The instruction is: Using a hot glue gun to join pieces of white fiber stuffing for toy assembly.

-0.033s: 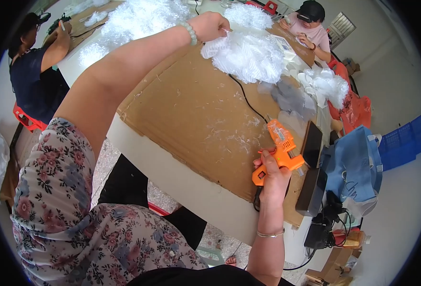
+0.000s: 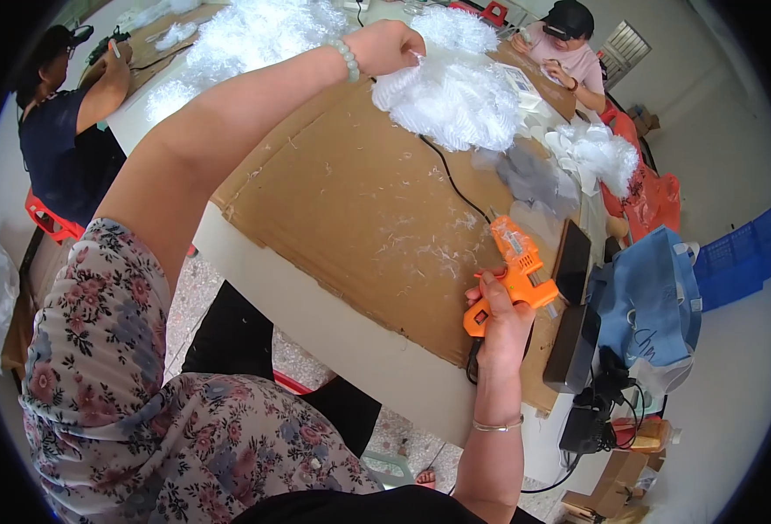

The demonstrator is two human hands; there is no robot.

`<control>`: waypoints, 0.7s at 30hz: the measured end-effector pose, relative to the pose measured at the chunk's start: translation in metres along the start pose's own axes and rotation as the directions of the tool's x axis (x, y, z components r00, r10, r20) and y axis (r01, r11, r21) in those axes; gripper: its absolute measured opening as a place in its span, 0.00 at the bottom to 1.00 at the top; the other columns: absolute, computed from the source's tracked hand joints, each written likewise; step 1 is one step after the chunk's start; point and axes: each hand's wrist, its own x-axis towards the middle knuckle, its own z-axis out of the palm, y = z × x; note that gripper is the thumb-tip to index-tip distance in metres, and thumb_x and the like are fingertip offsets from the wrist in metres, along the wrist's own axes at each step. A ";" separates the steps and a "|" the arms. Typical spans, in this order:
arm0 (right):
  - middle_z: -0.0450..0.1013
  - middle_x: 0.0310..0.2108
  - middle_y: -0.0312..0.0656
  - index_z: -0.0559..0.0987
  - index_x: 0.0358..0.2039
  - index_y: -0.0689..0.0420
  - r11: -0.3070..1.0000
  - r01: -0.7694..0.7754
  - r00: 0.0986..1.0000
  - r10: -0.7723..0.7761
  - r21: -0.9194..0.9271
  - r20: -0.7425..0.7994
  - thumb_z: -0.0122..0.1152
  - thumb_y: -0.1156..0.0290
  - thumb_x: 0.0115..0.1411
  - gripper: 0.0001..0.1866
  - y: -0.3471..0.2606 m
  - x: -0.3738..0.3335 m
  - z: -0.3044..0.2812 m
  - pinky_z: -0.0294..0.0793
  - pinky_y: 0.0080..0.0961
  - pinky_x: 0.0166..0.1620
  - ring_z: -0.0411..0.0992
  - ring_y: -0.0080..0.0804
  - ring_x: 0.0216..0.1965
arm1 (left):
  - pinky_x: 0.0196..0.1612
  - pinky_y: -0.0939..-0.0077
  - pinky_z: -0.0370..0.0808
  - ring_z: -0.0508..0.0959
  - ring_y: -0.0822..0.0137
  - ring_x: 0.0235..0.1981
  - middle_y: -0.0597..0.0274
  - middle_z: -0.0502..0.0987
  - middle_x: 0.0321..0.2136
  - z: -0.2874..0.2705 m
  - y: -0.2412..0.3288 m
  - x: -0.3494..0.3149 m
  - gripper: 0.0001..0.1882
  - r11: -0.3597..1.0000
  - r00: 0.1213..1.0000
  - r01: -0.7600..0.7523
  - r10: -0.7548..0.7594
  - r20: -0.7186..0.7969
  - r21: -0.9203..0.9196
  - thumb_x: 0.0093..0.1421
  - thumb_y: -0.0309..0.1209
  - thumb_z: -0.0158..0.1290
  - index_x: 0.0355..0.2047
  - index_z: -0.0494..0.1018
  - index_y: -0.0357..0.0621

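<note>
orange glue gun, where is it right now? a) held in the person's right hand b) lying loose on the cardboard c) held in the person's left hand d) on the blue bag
a: the right hand grips the handle of the orange glue gun over the cardboard sheet, while the left hand reaches up to the white fluffy pile.

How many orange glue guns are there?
1: the orange glue gun sits in the right hand over the cardboard sheet. Others may hide under the white fluff pile.
</note>
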 end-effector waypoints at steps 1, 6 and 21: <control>0.71 0.28 0.39 0.71 0.34 0.60 0.998 0.021 1.000 -0.022 0.053 0.003 0.57 0.75 0.54 0.07 0.006 0.003 -0.003 0.70 0.20 0.27 0.70 0.24 0.23 | 0.37 0.75 0.72 0.76 0.66 0.30 0.58 0.78 0.29 -0.001 0.010 -0.003 0.10 1.000 1.000 -0.010 0.010 0.003 0.001 0.53 0.30 0.54 0.36 0.75 0.41; 0.71 0.28 0.39 0.71 0.35 0.60 0.995 0.026 0.998 -0.020 0.095 -0.062 0.56 0.76 0.54 0.07 0.010 0.010 -0.002 0.69 0.20 0.27 0.70 0.25 0.23 | 0.37 0.78 0.71 0.74 0.75 0.31 0.63 0.78 0.29 0.017 0.053 -0.037 0.13 0.885 0.997 -0.053 0.074 0.027 -0.463 0.55 0.31 0.52 0.39 0.75 0.40; 0.71 0.28 0.42 0.70 0.37 0.63 0.982 0.153 0.964 -0.124 0.109 -0.236 0.53 0.77 0.55 0.09 0.024 0.028 -0.003 0.70 0.22 0.29 0.70 0.28 0.23 | 0.30 0.80 0.68 0.71 0.78 0.27 0.69 0.73 0.24 0.058 0.034 -0.115 0.13 0.924 0.848 0.101 0.114 0.518 -0.369 0.53 0.32 0.56 0.40 0.74 0.43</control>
